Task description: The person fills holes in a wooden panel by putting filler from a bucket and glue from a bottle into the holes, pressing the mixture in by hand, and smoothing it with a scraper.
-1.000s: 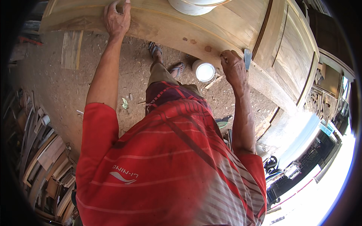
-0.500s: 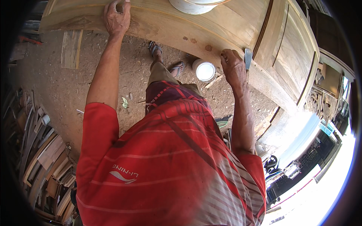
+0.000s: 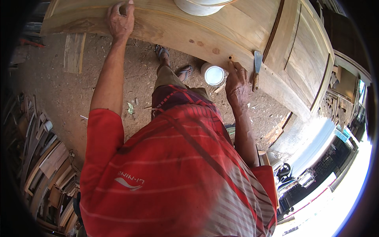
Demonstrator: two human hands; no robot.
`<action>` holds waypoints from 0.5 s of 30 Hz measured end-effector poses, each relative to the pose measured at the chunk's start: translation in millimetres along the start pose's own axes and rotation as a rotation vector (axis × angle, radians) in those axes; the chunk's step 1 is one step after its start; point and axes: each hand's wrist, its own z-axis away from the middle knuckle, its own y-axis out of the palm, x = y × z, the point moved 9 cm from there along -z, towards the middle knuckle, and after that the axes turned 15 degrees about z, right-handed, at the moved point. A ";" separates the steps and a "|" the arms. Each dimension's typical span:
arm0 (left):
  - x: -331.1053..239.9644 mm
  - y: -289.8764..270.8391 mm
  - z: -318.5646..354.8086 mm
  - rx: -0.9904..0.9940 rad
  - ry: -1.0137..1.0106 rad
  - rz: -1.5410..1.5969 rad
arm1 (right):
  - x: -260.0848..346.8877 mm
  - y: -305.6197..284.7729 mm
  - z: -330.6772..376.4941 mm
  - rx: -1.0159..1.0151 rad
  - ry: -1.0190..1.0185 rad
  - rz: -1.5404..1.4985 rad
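A wooden panelled door (image 3: 166, 23) lies flat in front of me. My left hand (image 3: 120, 23) rests on its near part at the upper left, thumb and forefinger apart, and I see nothing held. My right hand (image 3: 237, 85) is at the near edge, with fingers stretched toward a small dark hole (image 3: 230, 58) in the wood. Whether a fingertip touches the hole's rim, I cannot tell. Just right of that hand lies a putty knife (image 3: 257, 69), its handle toward me and its wide metal blade pointing away.
A white bucket (image 3: 201, 8) stands on the door at the top. Below the door's edge, a white-topped can (image 3: 214, 75) sits on the dirt floor near my sandalled feet (image 3: 184, 72). Scrap wood (image 3: 53, 166) is piled at the lower left. A short board (image 3: 74, 53) stands under the door.
My right hand has drawn back toward me and slightly left, its curled fingers straightening. This uncovers the hole and the putty knife's handle. My left hand has shifted very slightly left.
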 end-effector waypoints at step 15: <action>-232.3 94.3 222.0 0.705 0.334 0.270 | -19.0 8.1 -7.2 0.006 0.093 0.029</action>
